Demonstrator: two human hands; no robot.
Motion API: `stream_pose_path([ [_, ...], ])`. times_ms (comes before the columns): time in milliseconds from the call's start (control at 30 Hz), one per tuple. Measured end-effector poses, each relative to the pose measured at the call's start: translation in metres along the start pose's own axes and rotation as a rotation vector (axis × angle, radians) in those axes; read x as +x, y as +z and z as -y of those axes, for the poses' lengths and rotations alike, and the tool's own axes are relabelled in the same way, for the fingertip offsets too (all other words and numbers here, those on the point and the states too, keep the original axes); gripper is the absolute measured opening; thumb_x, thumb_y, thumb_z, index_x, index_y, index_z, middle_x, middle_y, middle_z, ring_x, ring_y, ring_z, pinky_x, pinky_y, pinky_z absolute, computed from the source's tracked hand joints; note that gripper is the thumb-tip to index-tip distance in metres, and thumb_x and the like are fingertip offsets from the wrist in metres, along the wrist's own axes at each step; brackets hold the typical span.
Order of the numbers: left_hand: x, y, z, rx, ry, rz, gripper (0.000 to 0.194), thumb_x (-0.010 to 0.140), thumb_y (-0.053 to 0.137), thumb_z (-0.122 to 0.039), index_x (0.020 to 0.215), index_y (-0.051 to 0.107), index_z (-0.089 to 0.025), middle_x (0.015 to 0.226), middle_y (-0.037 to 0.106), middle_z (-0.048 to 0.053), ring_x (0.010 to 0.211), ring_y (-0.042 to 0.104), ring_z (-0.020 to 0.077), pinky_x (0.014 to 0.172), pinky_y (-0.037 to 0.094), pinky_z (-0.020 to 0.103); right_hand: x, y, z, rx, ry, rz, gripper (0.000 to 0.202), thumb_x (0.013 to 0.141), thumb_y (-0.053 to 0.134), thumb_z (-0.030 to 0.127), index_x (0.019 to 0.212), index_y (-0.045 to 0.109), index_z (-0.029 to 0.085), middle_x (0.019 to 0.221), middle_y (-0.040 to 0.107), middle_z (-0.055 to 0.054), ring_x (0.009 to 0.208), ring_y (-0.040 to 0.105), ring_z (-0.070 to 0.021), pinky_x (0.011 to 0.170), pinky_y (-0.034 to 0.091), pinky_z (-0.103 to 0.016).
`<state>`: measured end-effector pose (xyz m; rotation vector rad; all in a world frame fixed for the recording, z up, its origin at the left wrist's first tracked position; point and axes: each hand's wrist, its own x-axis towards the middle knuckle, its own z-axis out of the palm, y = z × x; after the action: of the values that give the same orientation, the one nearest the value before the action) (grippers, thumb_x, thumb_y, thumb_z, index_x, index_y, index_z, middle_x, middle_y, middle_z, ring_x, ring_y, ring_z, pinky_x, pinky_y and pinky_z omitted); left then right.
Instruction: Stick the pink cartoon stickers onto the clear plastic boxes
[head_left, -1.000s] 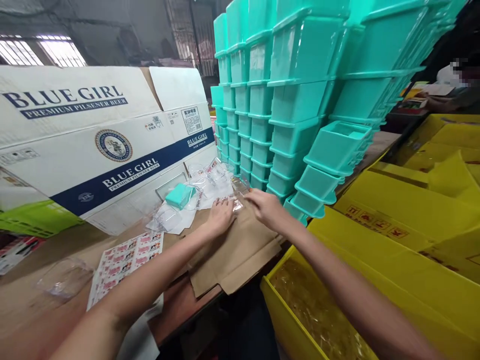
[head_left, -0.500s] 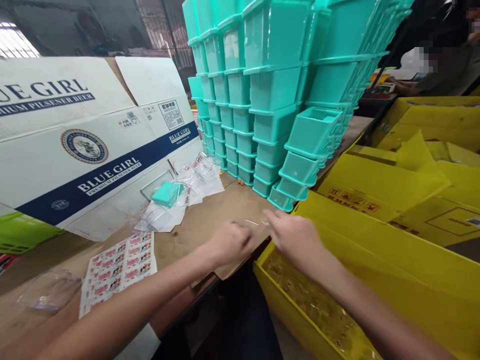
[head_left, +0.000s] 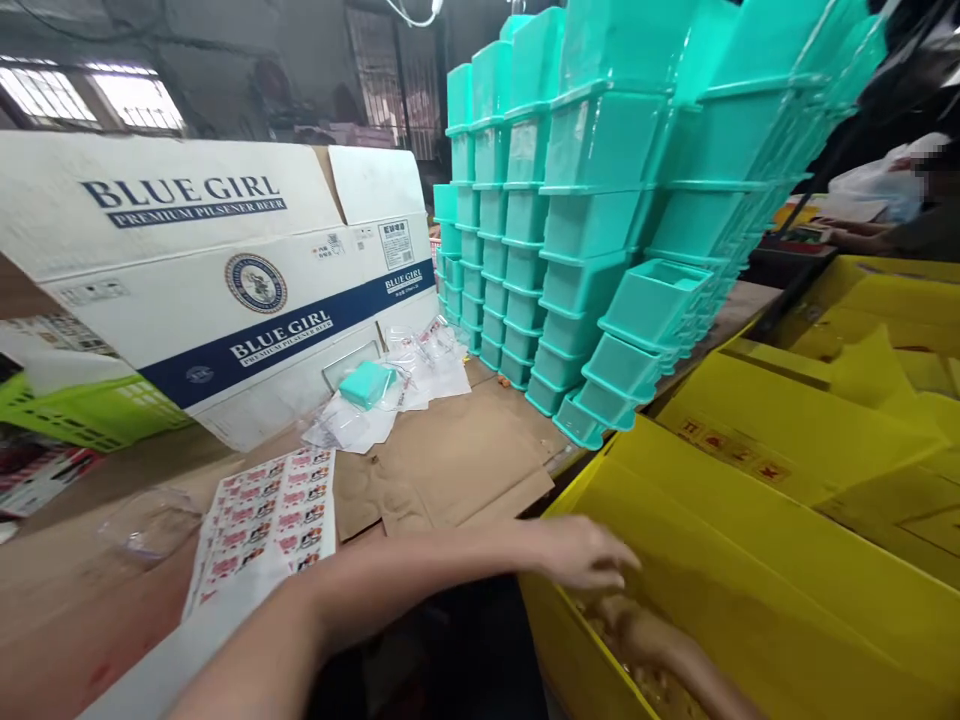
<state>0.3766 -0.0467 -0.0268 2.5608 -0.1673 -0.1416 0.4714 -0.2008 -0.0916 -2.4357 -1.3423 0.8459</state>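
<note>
My left hand point(head_left: 589, 553) reaches over the near edge of the yellow box point(head_left: 577, 655), its fingers apart and nothing visible in them. Lower down, inside that box, is my right hand point(head_left: 619, 615), blurred and dim, with its fingers hidden. Clear plastic pieces point(head_left: 664, 690) lie in the box around it. Brown cardboard point(head_left: 450, 450) covers the table to the left of the box. On it rest sheets of printed stickers point(head_left: 262, 510) and a teal block point(head_left: 367, 383) among clear plastic and white paper.
Tall stacks of teal containers point(head_left: 592, 220) rise behind the cardboard. A white and blue carton point(head_left: 247, 290) stands at the left, near a green basket point(head_left: 97, 410). More yellow boxes point(head_left: 840, 400) fill the right side. A person's arm point(head_left: 862, 238) shows at the far right.
Both hands have moved from above the cardboard edge to the yellow box at the right, the right hand down into it. The left hand's fingers have opened. The camera view has shifted.
</note>
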Motion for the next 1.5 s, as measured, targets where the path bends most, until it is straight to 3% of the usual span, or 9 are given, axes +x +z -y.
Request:
stream_pose_path([
  [133,-0.093,-0.084,0.052,-0.098,-0.142,-0.672,0.029,0.092,0.049,-0.026,0.112,0.069,-0.019,0.113,0.073,0.008,0.099,0.069,0.0186,0.091,0.053,0.031,0.03,-0.073,0.016,0.049,-0.119,-0.01,0.028,0.077,0.063,0.04,0.056,0.061,0.021,0.055,0.061,-0.004,0.047,0.062,-0.0206,0.049,0.05,-0.033],
  [300,-0.115,-0.138,0.086,-0.079,-0.194,-1.167,0.024,0.091,0.055,-0.031,0.105,0.071,-0.019,0.108,0.073,0.008,0.103,0.067,0.0214,0.097,0.052,0.038,0.05,-0.159,0.034,0.489,-0.293,-1.352,0.042,0.095,0.041,0.047,0.123,0.058,0.022,0.11,0.066,-0.011,0.104,0.063,-0.0247,0.092,0.051,-0.042],
  [367,-0.092,-0.141,0.085,-0.143,-0.12,-1.179,0.029,0.091,0.057,-0.033,0.112,0.069,-0.018,0.115,0.07,0.009,0.108,0.065,0.0214,0.1,0.051,0.038,0.067,-0.17,0.043,0.647,-0.29,-1.489,0.056,0.098,0.031,0.05,0.146,0.037,0.02,0.136,0.054,-0.015,0.127,0.052,-0.0248,0.105,0.042,-0.048],
  [600,-0.028,-0.128,0.068,-0.222,-0.009,-1.158,0.029,0.092,0.055,-0.031,0.115,0.068,-0.018,0.116,0.067,0.01,0.109,0.064,0.0204,0.095,0.052,0.035,0.136,-0.142,0.091,0.82,-0.285,-1.336,0.07,0.098,0.016,0.055,0.157,0.008,0.017,0.163,0.016,-0.011,0.149,0.021,-0.017,0.119,0.025,-0.042],
  [900,-0.073,-0.103,0.091,-0.031,-0.099,-1.152,0.024,0.092,0.052,-0.024,0.111,0.067,-0.021,0.11,0.072,0.007,0.105,0.066,0.0233,0.095,0.054,0.042,0.141,-0.138,0.086,0.866,-0.418,-1.355,0.069,0.098,0.021,0.053,0.156,0.012,0.017,0.162,0.021,-0.011,0.149,0.022,-0.0222,0.12,0.02,-0.049],
  [1067,-0.113,-0.143,0.145,0.253,-0.343,-1.177,0.031,0.09,0.049,-0.022,0.118,0.062,-0.019,0.12,0.064,0.011,0.112,0.061,0.0237,0.098,0.051,0.042,0.078,-0.133,0.11,0.506,-0.748,-1.491,0.076,0.092,0.041,0.064,0.155,0.021,0.027,0.159,0.027,-0.008,0.148,0.022,-0.0323,0.119,0.016,-0.057],
  [1167,-0.136,-0.188,0.183,0.457,-0.534,-1.126,0.038,0.087,0.048,-0.018,0.123,0.058,-0.014,0.124,0.056,0.015,0.12,0.054,0.0265,0.106,0.043,0.044,0.07,-0.117,0.159,0.099,-1.137,-1.232,0.06,0.093,0.055,0.043,0.148,0.034,0.036,0.144,0.046,-0.007,0.135,0.044,-0.0323,0.114,0.029,-0.059],
  [1333,-0.161,-0.237,0.235,0.577,-0.737,-0.846,0.058,0.073,0.054,-0.009,0.13,0.051,-0.009,0.129,0.051,0.021,0.126,0.047,0.0345,0.105,0.039,0.048,0.183,-0.089,0.252,-0.025,-1.047,-0.843,0.046,0.092,0.034,0.005,0.131,0.054,0.019,0.135,0.053,-0.017,0.13,0.047,-0.026,0.106,0.042,-0.047],
  [1500,-0.163,-0.237,0.266,0.689,-0.833,-0.502,0.067,0.07,0.061,-0.007,0.135,0.048,-0.016,0.121,0.058,0.017,0.117,0.053,0.0329,0.096,0.043,0.043,0.296,-0.114,0.323,-0.244,-0.646,-0.713,0.074,0.078,0.038,-0.004,0.15,0.032,0.016,0.145,0.046,-0.019,0.136,0.036,-0.0359,0.101,0.038,-0.06],
])
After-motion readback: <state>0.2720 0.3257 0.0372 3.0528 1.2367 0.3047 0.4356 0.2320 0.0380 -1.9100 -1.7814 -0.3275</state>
